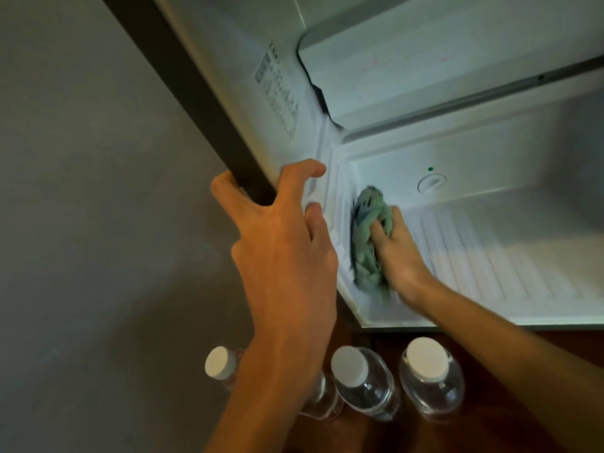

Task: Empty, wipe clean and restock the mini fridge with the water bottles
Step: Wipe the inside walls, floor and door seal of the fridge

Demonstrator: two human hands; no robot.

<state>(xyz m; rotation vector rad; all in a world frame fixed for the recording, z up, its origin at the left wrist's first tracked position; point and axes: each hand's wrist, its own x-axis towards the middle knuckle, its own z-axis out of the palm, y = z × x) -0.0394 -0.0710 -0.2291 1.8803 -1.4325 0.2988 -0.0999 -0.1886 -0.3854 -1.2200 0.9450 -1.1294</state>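
Note:
The mini fridge (490, 191) stands open with a bare white interior and a ribbed floor. My right hand (397, 253) grips a crumpled green cloth (367, 237) and presses it into the lower left corner of the interior. My left hand (281, 243) holds the dark front edge of the fridge's left wall (196, 93), fingers curled round it. Three clear water bottles with white caps stand on the floor in front of the fridge: the left bottle (220, 362), partly hidden by my left forearm, the middle bottle (362, 380) and the right bottle (431, 374).
A grey wall (81, 191) fills the left side. The brown wooden floor (490, 429) runs under the bottles. A white compartment (425, 70) sits at the top of the fridge, with a round dial (432, 183) on the back wall and a label (277, 89) on the left wall.

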